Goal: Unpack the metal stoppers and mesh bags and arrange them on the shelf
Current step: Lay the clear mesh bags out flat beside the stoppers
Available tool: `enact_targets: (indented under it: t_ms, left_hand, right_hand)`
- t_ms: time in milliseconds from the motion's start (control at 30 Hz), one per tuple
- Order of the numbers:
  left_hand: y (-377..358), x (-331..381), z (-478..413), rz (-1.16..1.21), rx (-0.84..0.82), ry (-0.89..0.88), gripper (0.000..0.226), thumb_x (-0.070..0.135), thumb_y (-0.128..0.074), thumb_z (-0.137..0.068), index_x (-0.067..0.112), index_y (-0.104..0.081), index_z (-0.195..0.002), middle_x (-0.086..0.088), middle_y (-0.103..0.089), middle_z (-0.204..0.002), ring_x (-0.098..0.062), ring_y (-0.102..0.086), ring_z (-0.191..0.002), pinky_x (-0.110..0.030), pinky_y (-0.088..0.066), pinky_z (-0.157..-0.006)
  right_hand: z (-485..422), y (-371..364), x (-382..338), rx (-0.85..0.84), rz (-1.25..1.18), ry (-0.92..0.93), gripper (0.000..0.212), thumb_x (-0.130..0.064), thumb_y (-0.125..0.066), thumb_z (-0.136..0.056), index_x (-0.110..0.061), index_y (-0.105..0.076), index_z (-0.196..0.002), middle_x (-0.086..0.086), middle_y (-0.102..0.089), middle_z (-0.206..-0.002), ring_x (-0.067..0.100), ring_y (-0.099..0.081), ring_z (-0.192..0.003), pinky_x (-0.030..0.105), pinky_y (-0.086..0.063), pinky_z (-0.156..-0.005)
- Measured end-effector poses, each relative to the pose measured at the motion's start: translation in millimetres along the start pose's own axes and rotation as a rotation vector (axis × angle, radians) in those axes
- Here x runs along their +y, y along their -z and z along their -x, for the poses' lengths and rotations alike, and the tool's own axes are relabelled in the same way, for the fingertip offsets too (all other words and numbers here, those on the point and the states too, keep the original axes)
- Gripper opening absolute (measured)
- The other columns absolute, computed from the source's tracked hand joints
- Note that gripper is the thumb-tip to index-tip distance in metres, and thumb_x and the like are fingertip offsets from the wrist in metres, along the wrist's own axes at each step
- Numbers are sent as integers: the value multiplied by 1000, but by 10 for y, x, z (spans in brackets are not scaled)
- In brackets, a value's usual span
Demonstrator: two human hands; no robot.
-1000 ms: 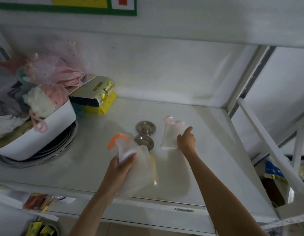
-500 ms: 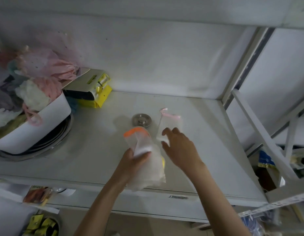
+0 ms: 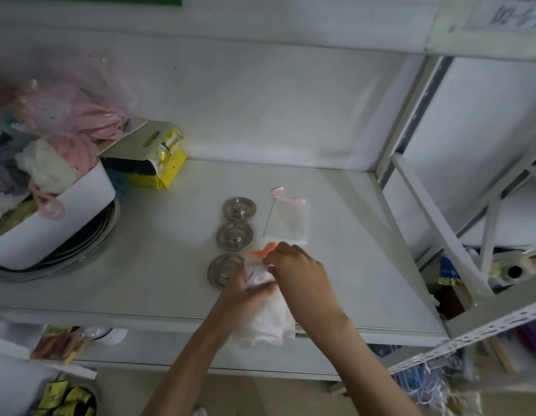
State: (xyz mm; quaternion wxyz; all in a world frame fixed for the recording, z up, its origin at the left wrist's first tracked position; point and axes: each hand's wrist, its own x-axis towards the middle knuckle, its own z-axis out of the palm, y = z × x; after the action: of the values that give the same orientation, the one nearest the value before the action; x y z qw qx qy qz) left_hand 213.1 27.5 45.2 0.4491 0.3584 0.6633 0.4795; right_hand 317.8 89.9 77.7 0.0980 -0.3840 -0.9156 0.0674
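Three round metal stoppers lie in a row on the white shelf (image 3: 158, 265): a far stopper (image 3: 239, 208), a middle stopper (image 3: 235, 236) and a near stopper (image 3: 224, 270). A white mesh bag with a pink ribbon (image 3: 287, 220) lies flat to their right. My left hand (image 3: 245, 291) grips a clear plastic pack of white mesh bags (image 3: 268, 319) with an orange strip at its top. My right hand (image 3: 299, 274) pinches the pack's upper end, just in front of the flat bag.
A white tub of pink and white mesh puffs (image 3: 50, 211) sits on a metal pan (image 3: 80, 253) at the left. Yellow packets (image 3: 158, 157) lie behind it. A shelf post and brace (image 3: 434, 223) stand at the right, with goods below.
My right hand left the flat mesh bag and came back to the pack's top. The left hand moved the pack right, uncovering the two nearer stoppers.
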Motion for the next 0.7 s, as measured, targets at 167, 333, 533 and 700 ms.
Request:
enact_targets:
  t_ms: [167,333,533,700]
  left_hand:
    - [-60,24,-35,91,-2,74,13,22,-70,-81,27,-61,-89,6,-69,-92,3,-63,-78,-1,-47,-60]
    - [-82,-10,-85,121,-19,85,40,39,-75,-69,14,-65,-100,-12,-71,-107,-13,-67,-88,-27,-50,-78]
    - [-103,-20,-160,186,-2,112,16,30,-71,-79,20,-64,-89,0,-69,-97,-11,-63,-83,-25,-50,-73]
    - [-166,22,-206,239,1,97,20,25,-67,-83,31,-53,-71,12,-57,-84,1,-55,-71,-4,-45,-52]
  right_hand:
    - [52,51,194,81,-57,-142,19,-1,-62,-80,-17,-66,-89,0,-63,-93,24,-61,-86,26,-31,-55]
    - [-110,79,699,225,-7,-307,34,11,-51,-83,-12,-65,-104,9,-62,-99,34,-62,-83,30,-33,-58]
    - [-794,36,1355,194,103,-363,44,22,-48,-75,-5,-62,-107,15,-56,-107,37,-60,-89,38,-47,-68]
    - [-1149,-247,1763,85,70,-400,54,18,-49,-79,-13,-55,-123,15,-50,-118,36,-61,-94,43,-53,-79]
